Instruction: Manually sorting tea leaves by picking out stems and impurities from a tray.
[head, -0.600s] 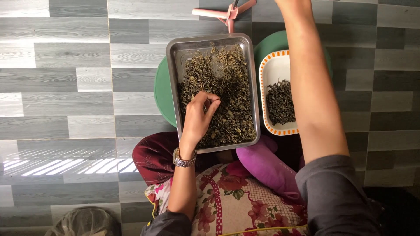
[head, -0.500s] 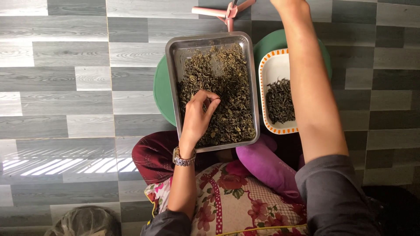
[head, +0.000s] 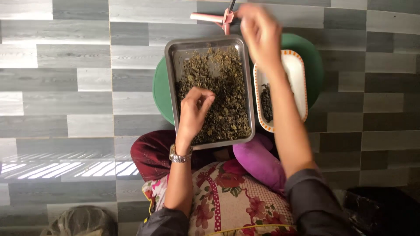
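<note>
So your right hand just came back over the white orange-rimmed dish, grip too blurred to tell; left hand pinches dried leaves near the rectangular steel tray's left edge.

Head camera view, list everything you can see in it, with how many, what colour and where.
metal tray: one, silver, centre, resting on the green stool.
dried leaves: one heap, dark olive, spread in the metal tray.
green stool: one, green, round, under both trays.
small tray: one, white with orange rim, right of the metal tray, holding a small dark pile of leaves.
pink tool: one, pink, on the floor above the metal tray.
floral cushion: one, cream with red flowers, on the lap.
purple cloth: one, below the trays.
floor tiles: grey planks all around.
wristwatch: one, silver, left wrist.
left hand: pinching in the leaves.
right hand: raised, blurred, above the trays.
</note>
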